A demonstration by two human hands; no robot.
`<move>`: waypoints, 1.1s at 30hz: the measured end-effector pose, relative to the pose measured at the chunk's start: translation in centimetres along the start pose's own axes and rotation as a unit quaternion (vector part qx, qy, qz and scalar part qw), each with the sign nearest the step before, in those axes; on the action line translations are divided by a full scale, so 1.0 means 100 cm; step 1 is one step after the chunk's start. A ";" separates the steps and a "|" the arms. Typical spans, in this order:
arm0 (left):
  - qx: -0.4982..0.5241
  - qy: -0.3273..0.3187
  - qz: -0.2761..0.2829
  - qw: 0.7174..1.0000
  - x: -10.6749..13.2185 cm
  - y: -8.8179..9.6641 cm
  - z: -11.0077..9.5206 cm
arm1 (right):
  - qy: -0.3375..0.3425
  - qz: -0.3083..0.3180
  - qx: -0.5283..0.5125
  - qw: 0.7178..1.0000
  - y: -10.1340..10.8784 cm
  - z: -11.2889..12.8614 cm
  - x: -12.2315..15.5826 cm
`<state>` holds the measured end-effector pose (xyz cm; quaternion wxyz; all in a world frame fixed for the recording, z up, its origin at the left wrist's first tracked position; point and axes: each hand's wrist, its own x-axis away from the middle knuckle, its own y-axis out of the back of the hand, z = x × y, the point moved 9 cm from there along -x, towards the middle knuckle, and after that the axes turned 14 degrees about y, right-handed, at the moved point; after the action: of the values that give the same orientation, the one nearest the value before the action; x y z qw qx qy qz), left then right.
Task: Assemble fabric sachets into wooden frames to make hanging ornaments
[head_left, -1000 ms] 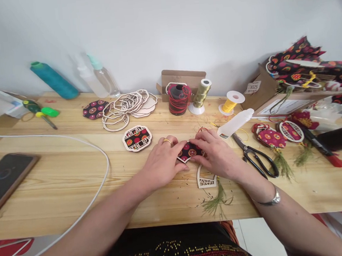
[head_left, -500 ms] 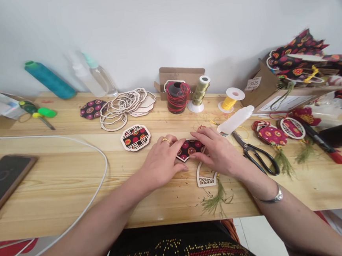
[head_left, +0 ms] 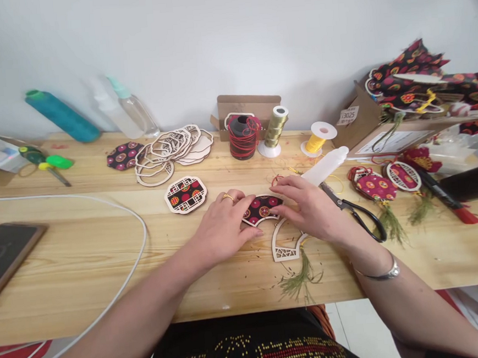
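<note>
Head view: a small fan-shaped piece of dark fabric w/ red & orange circles (head_left: pixel 262 208) lies flat on the pale wooden worktop (head_left: pixel 83 252), roughly centre, held btwn two hands. Its left edge is pinched by the left hand (head_left: pixel 221 224), thumb low & fingers curled on top. The right hand (head_left: pixel 314 211) is laid w/ fingers loosely spread, tips resting on the piece's right edge, nothing gripped. Just nearer the viewer, partly tucked under the right hand, a pale wooden fan-shaped fretwork frame w/ a green tassel (head_left: pixel 286 248) is seen.

Risks, as judged: the fabric piece could be skewed or creased if pressed unevenly. The frame could be nudged by the right wrist toward the worktop's near edge, which is close. Black-handled scissors (head_left: pixel 360 219) & a white squeeze bottle (head_left: pixel 325 168) lie just right of the right hand & could be knocked.

Open room: bare worktop is found to the left, crossed only by a white cable (head_left: pixel 145 233). The right side is crowded.
</note>
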<state>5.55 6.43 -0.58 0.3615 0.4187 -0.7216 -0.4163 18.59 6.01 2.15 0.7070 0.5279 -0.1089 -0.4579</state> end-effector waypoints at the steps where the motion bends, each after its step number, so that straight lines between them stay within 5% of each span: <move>1: 0.000 -0.001 -0.001 1.000 0.000 0.001 0.000 | 0.001 0.020 -0.001 1.000 -0.002 0.000 0.001; 13: -0.005 -0.007 -0.012 1.000 0.001 -0.001 0.000 | -0.024 0.105 0.017 0.994 -0.010 -0.004 -0.001; 33: 0.015 0.015 -0.016 1.000 -0.004 -0.003 0.004 | -0.025 0.101 0.043 0.994 -0.016 -0.003 -0.002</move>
<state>5.43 6.88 -1.06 0.3590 0.4413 -0.7159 -0.4047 17.86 6.35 0.74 0.7232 0.5325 -0.1989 -0.3922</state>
